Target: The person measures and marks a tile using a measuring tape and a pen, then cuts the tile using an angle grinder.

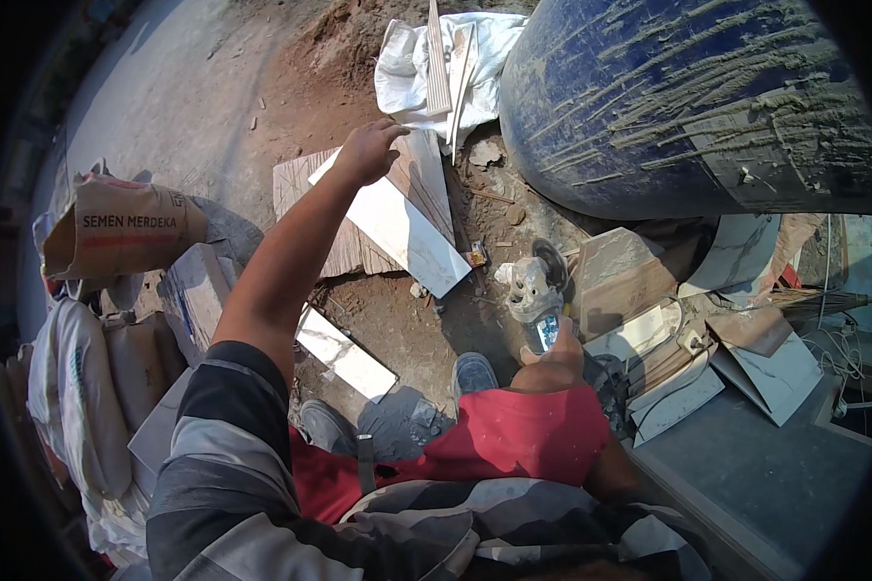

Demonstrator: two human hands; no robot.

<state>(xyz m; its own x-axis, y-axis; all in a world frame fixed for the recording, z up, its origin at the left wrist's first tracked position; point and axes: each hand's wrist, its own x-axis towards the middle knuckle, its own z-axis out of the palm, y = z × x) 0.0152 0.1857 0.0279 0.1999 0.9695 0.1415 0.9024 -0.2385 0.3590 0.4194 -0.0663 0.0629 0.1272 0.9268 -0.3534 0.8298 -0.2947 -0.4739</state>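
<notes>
My left hand (368,153) is stretched forward over the top end of a white rectangular tile (407,232), its fingers loosely curved and apart; whether it touches anything is unclear. The tile lies on brown wood-patterned tiles (305,208). My right hand (555,353) grips a dusty angle grinder (533,290) with a round disc, low at the right of my feet. A narrow white marbled tile strip (344,353) lies on the dirt before my left foot.
A large dirty blue tank (669,97) fills the upper right. A white sack (397,58) with strips on it lies ahead. Torn paper and plastic sacks (87,387) stand left. Tile offcuts (765,368), cables and a power socket (693,341) lie right, by a dark slab (756,484).
</notes>
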